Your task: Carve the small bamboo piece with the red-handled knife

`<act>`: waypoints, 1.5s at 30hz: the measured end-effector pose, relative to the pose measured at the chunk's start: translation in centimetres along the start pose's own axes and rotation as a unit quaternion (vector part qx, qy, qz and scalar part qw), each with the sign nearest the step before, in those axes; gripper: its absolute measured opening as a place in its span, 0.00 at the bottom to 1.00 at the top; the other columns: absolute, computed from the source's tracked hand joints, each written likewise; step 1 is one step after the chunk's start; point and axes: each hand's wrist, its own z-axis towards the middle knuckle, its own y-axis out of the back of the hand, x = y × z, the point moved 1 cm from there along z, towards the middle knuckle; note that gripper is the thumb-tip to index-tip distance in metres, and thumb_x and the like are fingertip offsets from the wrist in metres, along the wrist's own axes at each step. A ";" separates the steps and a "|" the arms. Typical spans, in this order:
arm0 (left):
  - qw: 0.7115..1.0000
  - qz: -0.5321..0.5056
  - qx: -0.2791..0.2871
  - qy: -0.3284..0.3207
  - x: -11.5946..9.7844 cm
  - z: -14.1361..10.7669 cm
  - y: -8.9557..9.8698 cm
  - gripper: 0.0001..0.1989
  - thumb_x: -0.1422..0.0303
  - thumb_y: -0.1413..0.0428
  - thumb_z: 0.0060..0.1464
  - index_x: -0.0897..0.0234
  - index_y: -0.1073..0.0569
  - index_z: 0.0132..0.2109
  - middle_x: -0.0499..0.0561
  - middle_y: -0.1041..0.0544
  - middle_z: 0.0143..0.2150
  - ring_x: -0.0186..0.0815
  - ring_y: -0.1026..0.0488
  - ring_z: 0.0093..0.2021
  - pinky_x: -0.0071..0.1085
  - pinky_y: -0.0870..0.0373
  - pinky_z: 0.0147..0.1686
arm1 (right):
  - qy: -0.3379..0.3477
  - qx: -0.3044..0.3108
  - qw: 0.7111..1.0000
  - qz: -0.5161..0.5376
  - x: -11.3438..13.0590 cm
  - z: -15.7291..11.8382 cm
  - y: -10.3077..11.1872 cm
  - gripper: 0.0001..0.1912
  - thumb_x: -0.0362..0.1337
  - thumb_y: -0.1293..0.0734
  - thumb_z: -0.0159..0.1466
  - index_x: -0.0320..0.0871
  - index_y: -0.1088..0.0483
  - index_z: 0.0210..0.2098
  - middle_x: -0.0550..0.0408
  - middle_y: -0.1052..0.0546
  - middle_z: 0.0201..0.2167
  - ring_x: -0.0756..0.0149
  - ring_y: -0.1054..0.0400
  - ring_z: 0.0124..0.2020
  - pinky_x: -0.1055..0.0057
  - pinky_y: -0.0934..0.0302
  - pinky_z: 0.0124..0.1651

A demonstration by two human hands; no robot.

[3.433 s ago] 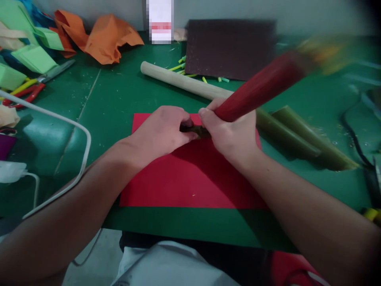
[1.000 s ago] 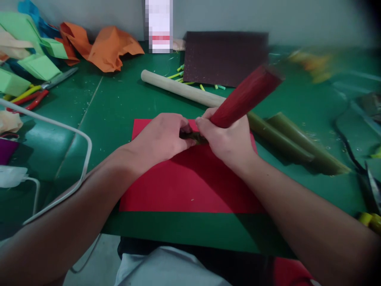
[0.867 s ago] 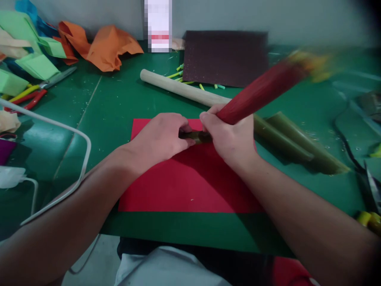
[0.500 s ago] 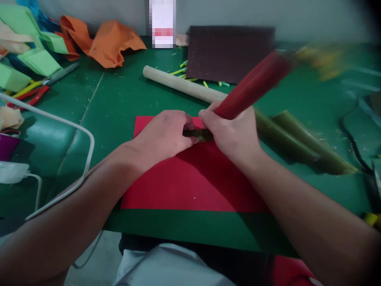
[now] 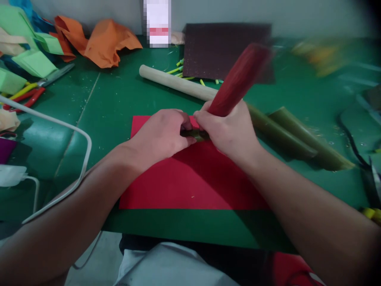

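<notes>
A red sheet (image 5: pixel 178 182) lies flat near the table's front edge. Above its upper part my left hand (image 5: pixel 168 129) pinches the left end of a small dark green piece (image 5: pixel 199 134). My right hand (image 5: pixel 229 127) is closed around a red roll (image 5: pixel 238 79), which rises up and to the right from it. The thumb and fingers of that hand also meet the right side of the green piece. My fingers partly hide the piece.
A pale rod (image 5: pixel 175 82) and a dark brown board (image 5: pixel 220 49) lie behind. Green film (image 5: pixel 297 135) is at the right. Orange paper (image 5: pixel 108 43), pliers (image 5: pixel 38 89) and a white cable (image 5: pixel 88 147) are on the left.
The red roll has tilted more upright, its far end swinging left. Both hands stay at the green piece, and the whole view has shifted slightly.
</notes>
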 end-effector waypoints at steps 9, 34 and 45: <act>1.000 0.020 -0.002 0.009 0.1 0.0 0.0 0.10 0.64 0.39 0.53 0.63 0.21 0.41 0.53 0.19 0.40 0.43 0.23 0.40 0.39 0.29 0.43 | 0.015 -0.031 0.999 0.007 -0.2 0.0 0.0 0.17 0.26 0.35 0.55 0.45 0.43 0.15 0.61 0.40 0.16 0.73 0.44 0.22 0.69 0.49 0.25; 1.000 -0.027 -0.004 0.009 -0.1 -0.1 0.1 0.06 0.65 0.39 0.53 0.62 0.22 0.37 0.51 0.18 0.36 0.41 0.23 0.37 0.36 0.29 0.38 | 0.021 0.015 1.000 0.010 -0.5 -0.6 0.2 0.17 0.28 0.34 0.55 0.46 0.43 0.16 0.60 0.39 0.15 0.72 0.44 0.20 0.68 0.47 0.23; 1.000 -0.022 0.003 0.015 0.0 -0.2 0.1 0.07 0.65 0.40 0.54 0.62 0.22 0.39 0.52 0.18 0.39 0.42 0.23 0.40 0.38 0.29 0.41 | 0.041 -0.013 0.999 0.031 -0.8 -0.3 0.0 0.17 0.28 0.34 0.56 0.47 0.43 0.17 0.60 0.37 0.17 0.70 0.42 0.22 0.67 0.45 0.26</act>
